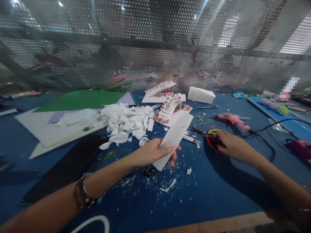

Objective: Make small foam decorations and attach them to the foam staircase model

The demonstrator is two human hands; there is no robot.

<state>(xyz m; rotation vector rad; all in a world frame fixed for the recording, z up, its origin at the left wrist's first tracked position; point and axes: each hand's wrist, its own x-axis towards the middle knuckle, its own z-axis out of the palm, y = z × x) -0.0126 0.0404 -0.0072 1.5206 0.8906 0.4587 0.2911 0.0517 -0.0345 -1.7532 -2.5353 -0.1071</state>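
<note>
My left hand is closed around a strip of white paper, thumb on top and fingers curled beneath, holding it tilted above the table. My right hand has its fingers around the red and yellow handles of a pair of pliers, whose pointed jaws face left. Just beyond the paper strip stands a small white staircase model trimmed with pink and red bits. A red-and-white marker lies between my two hands. Left of the strip is a heap of torn white paper.
A second staircase model and a folded white paper stack stand near the perforated metal screen. At right lie a pink glue gun with a black cord and a blue board. Green sheet and black slab lie left.
</note>
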